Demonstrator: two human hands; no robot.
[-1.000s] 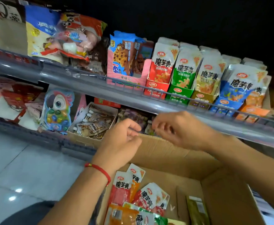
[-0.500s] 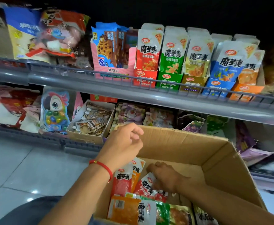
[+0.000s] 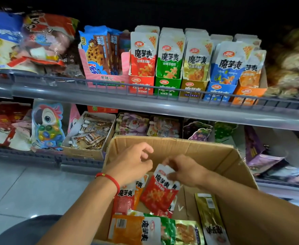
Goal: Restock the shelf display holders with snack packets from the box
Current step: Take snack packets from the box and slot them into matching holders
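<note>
An open cardboard box (image 3: 221,157) sits below the shelves with several snack packets (image 3: 138,228) lying in it, in orange, green, gold and red. My right hand (image 3: 184,169) pinches the top of a red packet (image 3: 158,194) and holds it lifted above the others. My left hand (image 3: 132,162), with a red cord at the wrist, hovers beside it over the box with loosely curled fingers and holds nothing. On the upper shelf stand the display holders: red (image 3: 141,84), green (image 3: 167,86), gold (image 3: 192,88), blue (image 3: 217,91) and orange (image 3: 247,93), each with upright packets.
A grey wire rail (image 3: 109,84) runs along the upper shelf front. Cookie packs (image 3: 99,53) and bagged goods (image 3: 39,41) stand left of the holders. The lower shelf holds a parrot-shaped candy pack (image 3: 47,124), a carton of pouches (image 3: 90,131) and jelly packs. Tiled floor lies at left.
My right hand dropped from the shelf edge into the box, took hold of a red packet and now lifts it. My left hand stayed over the box. The view tilted downward.
</note>
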